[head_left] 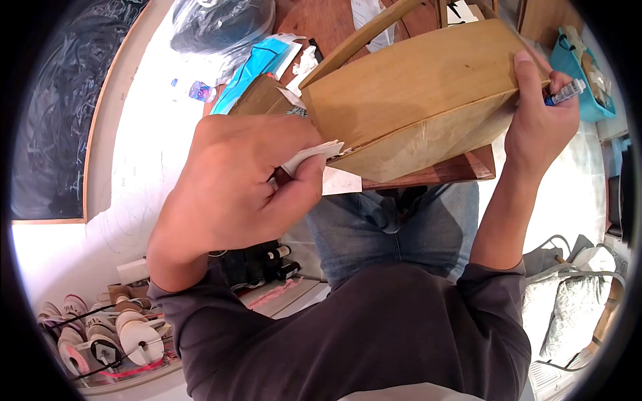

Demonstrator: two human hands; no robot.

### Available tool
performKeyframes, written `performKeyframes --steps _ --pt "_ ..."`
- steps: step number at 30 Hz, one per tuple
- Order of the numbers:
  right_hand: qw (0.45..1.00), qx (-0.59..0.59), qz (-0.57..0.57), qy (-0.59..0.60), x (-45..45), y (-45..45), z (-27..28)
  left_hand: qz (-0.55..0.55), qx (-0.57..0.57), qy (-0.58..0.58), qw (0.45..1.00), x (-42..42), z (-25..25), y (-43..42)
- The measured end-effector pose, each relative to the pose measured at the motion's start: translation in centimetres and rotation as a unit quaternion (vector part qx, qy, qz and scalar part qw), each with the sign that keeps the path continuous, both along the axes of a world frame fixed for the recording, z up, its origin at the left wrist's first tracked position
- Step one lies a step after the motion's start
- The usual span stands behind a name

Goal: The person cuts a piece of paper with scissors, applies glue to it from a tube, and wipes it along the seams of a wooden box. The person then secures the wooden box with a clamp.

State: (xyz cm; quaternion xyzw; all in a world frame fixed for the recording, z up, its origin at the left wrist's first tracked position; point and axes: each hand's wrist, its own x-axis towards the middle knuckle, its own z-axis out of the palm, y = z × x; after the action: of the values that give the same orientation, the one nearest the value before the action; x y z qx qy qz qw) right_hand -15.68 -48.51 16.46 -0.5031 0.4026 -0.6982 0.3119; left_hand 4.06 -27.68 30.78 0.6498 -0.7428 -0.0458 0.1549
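A tan wooden box-like piece (408,87) with a flat top panel and a narrow wooden bar along its far side is tilted above the table. My left hand (247,180) is closed, pinching a folded white paper or tissue (314,156) against the piece's near-left corner. At the opposite end, my right hand (542,110) grips the wooden edge, thumb on top. A small tube (565,92) with a pale end sticks out from the fingers of that same hand. What the hidden fingers of my right hand touch underneath cannot be seen.
Beneath the piece is a reddish-brown table (461,167), with a blue plastic packet (257,67) and papers on it. A blackboard (67,107) hangs at left, above shoes (100,327) on a rack. A turquoise basket (582,90) and a silvery bag (575,314) stand at right.
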Motion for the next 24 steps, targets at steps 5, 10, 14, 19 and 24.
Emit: performKeyframes --steps 5,10,14,19,24 --pt "1.0 0.006 -0.001 0.019 -0.1 -0.2 0.0 0.007 -0.022 0.04 0.999 -0.2 -0.9 0.2" --pt "0.999 0.01 0.028 -0.011 -0.2 -0.3 -0.4 -0.039 -0.026 -0.01 0.999 -0.3 -0.2 0.0" --pt "1.0 0.015 0.022 0.002 -0.1 -0.1 0.0 -0.043 -0.008 0.004 0.999 -0.4 -0.3 -0.4" --pt "1.0 0.012 0.01 0.01 -0.1 -0.2 0.0 -0.045 -0.008 0.015 0.999 -0.4 -0.7 -0.7" --pt "1.0 -0.002 0.01 0.005 -0.1 -0.4 -0.3 -0.057 -0.021 0.013 0.998 -0.5 -0.8 -1.2"
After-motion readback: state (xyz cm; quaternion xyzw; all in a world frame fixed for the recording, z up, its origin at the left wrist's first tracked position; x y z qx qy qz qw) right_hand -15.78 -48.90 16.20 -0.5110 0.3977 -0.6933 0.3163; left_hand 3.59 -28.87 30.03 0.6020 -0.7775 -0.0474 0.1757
